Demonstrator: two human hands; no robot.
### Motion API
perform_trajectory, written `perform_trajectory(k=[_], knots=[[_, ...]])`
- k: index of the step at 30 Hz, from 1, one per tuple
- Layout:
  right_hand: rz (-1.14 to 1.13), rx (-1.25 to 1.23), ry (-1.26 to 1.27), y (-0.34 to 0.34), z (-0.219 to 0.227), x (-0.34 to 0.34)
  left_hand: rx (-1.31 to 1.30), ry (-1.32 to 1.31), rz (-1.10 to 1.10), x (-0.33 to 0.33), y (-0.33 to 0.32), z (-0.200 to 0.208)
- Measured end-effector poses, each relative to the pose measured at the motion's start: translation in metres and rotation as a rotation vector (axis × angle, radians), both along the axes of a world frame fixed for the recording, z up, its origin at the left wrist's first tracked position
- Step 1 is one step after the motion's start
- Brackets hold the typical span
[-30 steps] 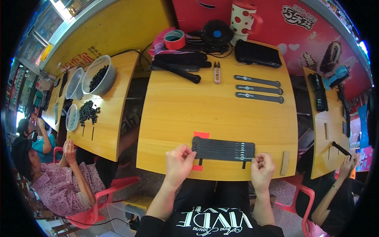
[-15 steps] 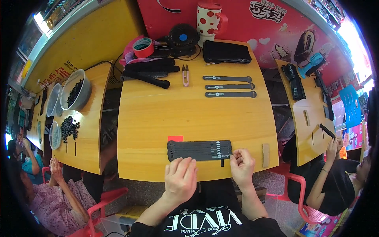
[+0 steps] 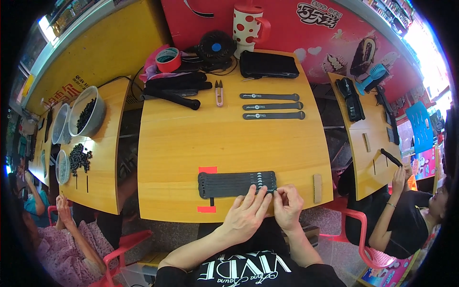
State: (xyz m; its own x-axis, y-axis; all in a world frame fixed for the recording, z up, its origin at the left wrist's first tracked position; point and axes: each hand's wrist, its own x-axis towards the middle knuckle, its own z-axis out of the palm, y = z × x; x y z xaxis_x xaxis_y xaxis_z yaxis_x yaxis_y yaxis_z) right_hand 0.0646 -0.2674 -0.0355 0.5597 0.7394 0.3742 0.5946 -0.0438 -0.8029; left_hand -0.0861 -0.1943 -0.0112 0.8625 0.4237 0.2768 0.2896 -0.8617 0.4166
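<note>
In front of me lies a row of dark grey straps [image 3: 224,184], overlapping side by side, with rounded ends at the left and pale print near the right. My left hand [image 3: 244,213] rests with stretched fingers on the near right part of the row. Beside it, my right hand [image 3: 288,206] pinches the right end of the nearest strap; its fingertips partly hide that end. Red tape pieces [image 3: 206,209] mark the table near the row's left end, one beyond it and one on the near side, with a short black strip between.
Three single straps [image 3: 272,106] lie farther back. Behind are pink thread snips [image 3: 219,93], black strap bundles [image 3: 177,88], a red tape roll [image 3: 168,60], a fan [image 3: 216,47], a black pouch [image 3: 269,64] and a dotted tumbler [image 3: 246,26]. A brown strip [image 3: 317,188] lies right. People sit at both sides.
My left hand has moved right, from the row's near middle onto its right part, and its fingers have straightened. My right hand stays at the strap end. The view has shifted slightly.
</note>
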Motion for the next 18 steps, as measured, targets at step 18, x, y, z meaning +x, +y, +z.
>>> perform_trajectory(k=[18], knots=[[0.06, 0.008, -0.04, 0.002, -0.004, 0.004, -0.215, -0.078, 0.01, 0.028, 0.023, -0.007]])
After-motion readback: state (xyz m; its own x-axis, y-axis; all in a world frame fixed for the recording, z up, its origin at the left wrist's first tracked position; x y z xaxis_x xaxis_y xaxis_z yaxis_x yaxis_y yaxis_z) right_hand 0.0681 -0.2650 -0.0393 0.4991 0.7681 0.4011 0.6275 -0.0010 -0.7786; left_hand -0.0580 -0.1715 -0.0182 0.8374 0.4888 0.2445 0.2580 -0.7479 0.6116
